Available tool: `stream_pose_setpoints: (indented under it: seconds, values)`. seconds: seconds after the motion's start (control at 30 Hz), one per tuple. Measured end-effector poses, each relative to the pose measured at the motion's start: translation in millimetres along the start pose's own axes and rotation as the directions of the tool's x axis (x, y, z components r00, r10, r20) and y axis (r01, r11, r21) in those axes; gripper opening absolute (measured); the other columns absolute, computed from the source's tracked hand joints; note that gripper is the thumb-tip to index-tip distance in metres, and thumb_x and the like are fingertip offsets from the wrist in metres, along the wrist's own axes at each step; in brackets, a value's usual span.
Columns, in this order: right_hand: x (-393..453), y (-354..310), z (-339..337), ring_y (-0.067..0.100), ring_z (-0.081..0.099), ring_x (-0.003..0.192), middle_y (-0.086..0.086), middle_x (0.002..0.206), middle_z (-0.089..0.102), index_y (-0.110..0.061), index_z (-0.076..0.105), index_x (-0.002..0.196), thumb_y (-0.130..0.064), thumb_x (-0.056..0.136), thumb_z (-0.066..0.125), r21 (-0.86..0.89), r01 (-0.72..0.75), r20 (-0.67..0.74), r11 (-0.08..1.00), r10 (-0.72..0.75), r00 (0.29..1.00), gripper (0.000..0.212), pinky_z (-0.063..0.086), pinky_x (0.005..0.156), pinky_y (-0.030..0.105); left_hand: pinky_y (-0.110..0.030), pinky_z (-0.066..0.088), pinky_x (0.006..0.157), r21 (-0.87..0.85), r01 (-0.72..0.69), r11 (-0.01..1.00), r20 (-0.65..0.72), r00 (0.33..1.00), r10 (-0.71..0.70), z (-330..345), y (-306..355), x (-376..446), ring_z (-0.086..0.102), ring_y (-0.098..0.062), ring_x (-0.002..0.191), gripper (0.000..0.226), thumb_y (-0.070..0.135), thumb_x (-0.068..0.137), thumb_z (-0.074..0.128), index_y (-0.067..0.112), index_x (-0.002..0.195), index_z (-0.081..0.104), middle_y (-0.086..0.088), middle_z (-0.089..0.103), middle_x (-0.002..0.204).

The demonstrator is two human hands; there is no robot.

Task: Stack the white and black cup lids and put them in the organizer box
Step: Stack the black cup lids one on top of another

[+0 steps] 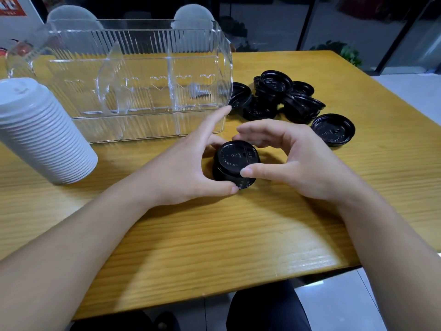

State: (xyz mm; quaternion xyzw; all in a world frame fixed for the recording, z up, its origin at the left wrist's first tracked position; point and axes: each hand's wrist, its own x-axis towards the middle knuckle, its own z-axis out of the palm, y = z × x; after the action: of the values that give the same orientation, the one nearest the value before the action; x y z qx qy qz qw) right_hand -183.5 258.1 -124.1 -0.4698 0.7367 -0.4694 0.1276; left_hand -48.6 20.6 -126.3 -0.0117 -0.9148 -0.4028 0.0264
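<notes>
Because loose lids slide and tip when carried singly, the person gathers them first, and the short stack of round black plastic cup lids (235, 164) stands nearest on the yellow wood-grain table (214, 235), held between both hands. The left hand (188, 168) curls round the stack's left side, its thumb pressed low against the rim and its forefinger stretched out toward the box beyond; the right hand (291, 161) arches over from the other side, thumb tip on the top lid's edge and fingers cupped behind. Each grip is thus closed on the stack, most likely to square the rims so the lids nest evenly.

To the left, a little further off, the tall column of white ribbed plastic cup lids (40, 132) lies tilted on the table, already nested and seemingly waiting its turn to be boxed.

Beyond the hands stands the clear ribbed plastic organizer box (133, 75), with upright dividers and its curved lid thrown back, open side toward the person so a stack can go straight in. I see no lids inside it, though reflections make this hard to judge.

To the right of the box lies the heap of loose black lids (281, 96), some overlapping, with one single black lid (333, 130) apart, nearer the right hand. Those remain unstacked, so by my reckoning the black stacking is only begun.
</notes>
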Motion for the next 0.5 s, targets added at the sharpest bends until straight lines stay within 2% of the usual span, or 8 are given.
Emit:
stream_pose_setpoints:
  seconds: [0.13,0.3,0.33,0.43,0.5]
  values:
    - [-0.5,0.2,0.4,0.001,0.069,0.135,-0.01,0.139,0.078,-0.017,0.069,0.147,-0.02,0.082,0.098,0.01,-0.024,0.003,1.0,0.024,1.0,0.071,0.051,0.121,0.029,-0.029,0.035,0.129,0.012,0.001,1.0,0.006,1.0,-0.001,2.8,-0.1,0.6,0.053,0.007,0.15,0.143,0.052,0.075,0.105,0.064,0.174,0.002,0.025,0.065,0.153]
    - [-2.2,-4.3,2.5,-0.007,0.067,0.132,-0.017,0.137,0.077,-0.022,0.072,0.146,-0.028,0.079,0.099,-0.038,-0.063,-0.025,0.997,0.062,0.998,0.073,0.051,0.118,0.022,-0.023,0.034,0.122,0.044,0.028,0.999,-0.03,0.999,-0.026,4.7,-0.9,2.4,0.052,0.002,0.15,0.141,0.056,0.074,0.104,0.059,0.175,0.006,0.021,0.065,0.154]
    - [-2.7,-6.0,3.8,-0.009,0.067,0.132,-0.019,0.137,0.077,-0.024,0.072,0.146,-0.031,0.079,0.099,-0.063,-0.068,-0.034,0.996,0.066,0.997,0.072,0.05,0.118,0.022,-0.023,0.034,0.122,0.054,0.031,0.998,-0.039,0.999,-0.029,5.5,-1.0,2.5,0.052,0.002,0.15,0.139,0.056,0.074,0.104,0.058,0.175,0.008,0.023,0.066,0.152]
    - [-3.3,-8.6,7.7,-0.012,0.066,0.13,-0.02,0.137,0.076,-0.026,0.074,0.144,-0.037,0.079,0.1,-0.145,-0.064,-0.071,0.987,0.054,0.996,0.071,0.051,0.118,0.022,-0.035,0.038,0.128,0.093,0.03,0.995,-0.067,0.997,-0.024,8.8,-0.6,2.5,0.052,-0.001,0.15,0.133,0.056,0.076,0.102,0.054,0.175,0.013,0.027,0.066,0.149]
    - [-3.2,-8.7,9.8,-0.012,0.066,0.13,-0.019,0.137,0.076,-0.026,0.074,0.144,-0.038,0.079,0.1,-0.16,-0.07,-0.092,0.985,0.056,0.994,0.071,0.051,0.118,0.023,-0.039,0.04,0.129,0.118,0.03,0.993,-0.075,0.997,-0.021,10.4,0.2,2.8,0.051,-0.002,0.151,0.128,0.056,0.078,0.1,0.051,0.176,0.016,0.027,0.064,0.151]
